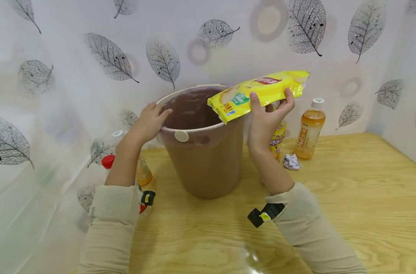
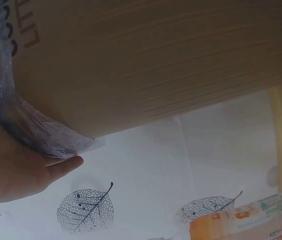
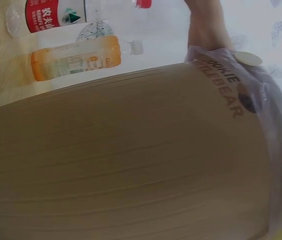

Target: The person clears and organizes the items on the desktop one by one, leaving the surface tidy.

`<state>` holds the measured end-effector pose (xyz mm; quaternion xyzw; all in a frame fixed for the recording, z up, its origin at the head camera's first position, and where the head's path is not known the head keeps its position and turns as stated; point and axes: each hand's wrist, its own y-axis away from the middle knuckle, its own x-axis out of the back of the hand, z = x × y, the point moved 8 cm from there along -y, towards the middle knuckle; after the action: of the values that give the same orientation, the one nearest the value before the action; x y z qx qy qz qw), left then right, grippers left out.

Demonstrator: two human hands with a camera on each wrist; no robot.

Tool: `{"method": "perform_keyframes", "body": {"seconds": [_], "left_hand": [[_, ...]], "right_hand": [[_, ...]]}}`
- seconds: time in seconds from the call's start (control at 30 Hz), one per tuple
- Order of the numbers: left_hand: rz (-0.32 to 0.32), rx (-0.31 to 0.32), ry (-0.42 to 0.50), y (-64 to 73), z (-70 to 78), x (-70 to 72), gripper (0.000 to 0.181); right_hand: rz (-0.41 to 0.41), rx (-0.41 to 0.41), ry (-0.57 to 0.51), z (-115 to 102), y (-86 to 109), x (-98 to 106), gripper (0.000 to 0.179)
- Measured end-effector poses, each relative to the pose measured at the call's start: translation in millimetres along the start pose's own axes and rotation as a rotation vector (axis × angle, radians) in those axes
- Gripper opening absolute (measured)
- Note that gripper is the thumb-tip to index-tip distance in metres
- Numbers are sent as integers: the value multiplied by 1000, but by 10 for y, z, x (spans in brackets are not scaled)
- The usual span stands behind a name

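Note:
A brown trash can (image 1: pixel 208 167) stands upright on the table, a thin translucent liner (image 2: pixel 35 125) folded over its pale rim. My left hand (image 1: pixel 148 123) grips the rim on the left side, over the liner. In my right hand (image 1: pixel 268 121) is a bright yellow chip bag (image 1: pixel 259 93) with a red logo, held from below between thumb and fingers. It lies tilted, its lower left end overlapping the can's right rim in the head view. The can's inside shows only the dark liner wall; its bottom is hidden.
Right of the can, a bottle of orange drink (image 1: pixel 309 129) stands by a crumpled paper ball (image 1: pixel 292 162). A yellow container (image 1: pixel 277 140) is partly hidden behind my right hand. Left of the can are a red-labelled bottle (image 3: pixel 55 12) and another orange drink bottle (image 3: pixel 75 57). Leaf-patterned curtains (image 1: pixel 215 34) surround the table.

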<state>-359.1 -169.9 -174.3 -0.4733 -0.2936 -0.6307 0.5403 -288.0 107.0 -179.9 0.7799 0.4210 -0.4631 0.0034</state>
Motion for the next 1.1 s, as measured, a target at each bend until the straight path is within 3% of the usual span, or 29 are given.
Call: {"method": "perform_keyframes", "body": {"seconds": [0.37,0.6,0.83,1.1], "left_hand": [[8,-11,2,-6,-5,-18,61],[2,1,2,7,-4,-8,62],[2,-1,7,11,-8,-15,62],[6,-4,6,7,-12,-2,63]], "right_hand": [[-29,21,30,98,47,-26,76],[-98,43,52,115,101,-140,79],[-195,54,153,99,179,-189,68],[-223,72,200,29,192,-127,59]]}}
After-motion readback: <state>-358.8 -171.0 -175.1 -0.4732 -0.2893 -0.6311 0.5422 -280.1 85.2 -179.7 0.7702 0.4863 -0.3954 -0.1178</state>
